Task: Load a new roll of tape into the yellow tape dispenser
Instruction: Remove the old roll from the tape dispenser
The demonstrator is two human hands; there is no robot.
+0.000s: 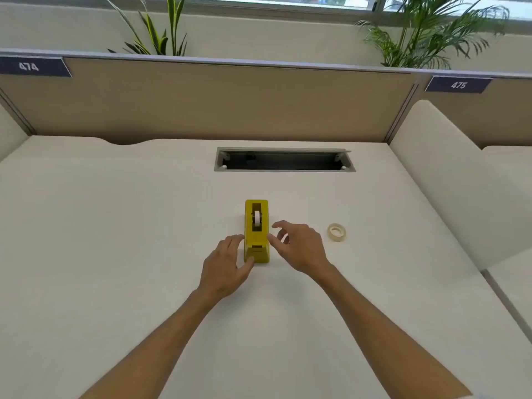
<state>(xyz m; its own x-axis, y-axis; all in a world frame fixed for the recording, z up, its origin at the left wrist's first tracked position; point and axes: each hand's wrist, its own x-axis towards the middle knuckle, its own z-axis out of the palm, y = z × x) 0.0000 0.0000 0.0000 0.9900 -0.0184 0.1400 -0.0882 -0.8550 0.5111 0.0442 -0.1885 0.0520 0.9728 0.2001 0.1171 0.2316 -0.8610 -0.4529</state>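
The yellow tape dispenser [256, 231] stands upright in the middle of the white desk [115, 226], its cutter end toward me. A white spool [257, 218] sits in its top slot. My left hand [226, 264] touches the dispenser's left side, thumb against the near corner and fingertips on the left wall. My right hand [299, 245] hovers at the right side with relaxed, spread fingers, the thumb tip near the right wall; it holds nothing. A roll of tape [336, 232], pale and translucent, lies flat on the desk to the right of my right hand.
A rectangular cable hatch [284, 160] is sunk into the desk behind the dispenser. A beige partition [230, 102] closes the back, with plants behind it. A white side divider [443, 180] rises on the right.
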